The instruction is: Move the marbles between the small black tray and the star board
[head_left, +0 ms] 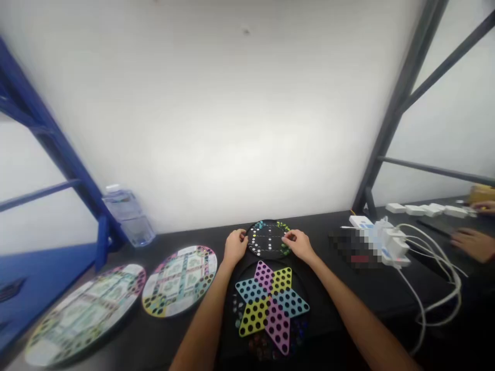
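A round black board [275, 244] lies flat near the wall, with small white dots and clusters of blue, white, yellow and green pieces around its edge. My left hand [235, 247] is at its left rim, fingers curled closed. On the opposite side, my right hand [300, 246] reaches over the right edge by the green pieces, thumb and fingers pinched together. Whatever either hand holds is too small or hidden to make out. Closer to me is a star-shaped Chinese checkers board [269, 298] in pink, yellow and blue, with dark holes. Marbles [263, 346] lie around and below its points.
Two round printed game boards [180, 281] lie to the left. A clear plastic bottle [129, 216] leans by the blue frame [73, 154]. At right are a white power strip [365, 232], plugs and looped cables [456, 288]. Another person's hand [474, 243] is farther right.
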A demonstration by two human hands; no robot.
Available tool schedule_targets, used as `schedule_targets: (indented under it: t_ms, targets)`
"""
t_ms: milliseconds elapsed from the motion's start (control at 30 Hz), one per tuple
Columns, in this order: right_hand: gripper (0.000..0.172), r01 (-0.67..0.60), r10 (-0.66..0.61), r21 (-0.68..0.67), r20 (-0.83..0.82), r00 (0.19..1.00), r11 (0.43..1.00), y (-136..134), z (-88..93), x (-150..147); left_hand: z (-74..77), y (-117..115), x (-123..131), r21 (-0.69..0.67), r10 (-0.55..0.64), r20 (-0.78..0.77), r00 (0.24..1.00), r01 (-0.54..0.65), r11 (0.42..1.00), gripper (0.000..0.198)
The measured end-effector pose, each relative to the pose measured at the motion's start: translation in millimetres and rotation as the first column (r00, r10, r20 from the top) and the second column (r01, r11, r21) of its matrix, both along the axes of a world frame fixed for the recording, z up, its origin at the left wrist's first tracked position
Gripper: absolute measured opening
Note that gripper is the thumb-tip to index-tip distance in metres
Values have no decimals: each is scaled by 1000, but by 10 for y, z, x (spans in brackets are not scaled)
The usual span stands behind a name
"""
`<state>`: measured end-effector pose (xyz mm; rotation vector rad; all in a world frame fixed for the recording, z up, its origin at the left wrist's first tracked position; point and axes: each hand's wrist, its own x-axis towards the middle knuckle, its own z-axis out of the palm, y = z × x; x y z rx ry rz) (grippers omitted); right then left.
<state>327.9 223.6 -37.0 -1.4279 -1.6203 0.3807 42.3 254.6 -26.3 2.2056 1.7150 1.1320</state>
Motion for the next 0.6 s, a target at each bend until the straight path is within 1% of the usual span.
schedule_targets:
  t_ms: [100, 200, 300, 400, 600]
  targets:
    - [23, 8, -10, -25, -93, 996, 1000, -9, 7, 50, 9, -8, 0, -4, 2, -1, 1000, -2, 1000, 21]
    - [20, -20, 16, -27, -145, 989, 999, -32, 10, 90, 13, -13, 1, -10, 6, 0, 1000, -6, 1000, 21]
    - [18, -60, 57, -29, -92, 994, 998, -47, 7, 99, 10, -12, 5, -11, 9, 2, 1000, -8, 1000, 22]
    - [17, -44, 43, -19, -15, 999, 999, -38, 3, 88, 2, -5, 9, -11, 8, 4, 1000, -8, 1000, 21]
    - [15, -20, 19, -27, -35, 999, 999, -17, 27, 66, -7, 3, 7, -6, 1, 8, 1000, 0, 1000, 21]
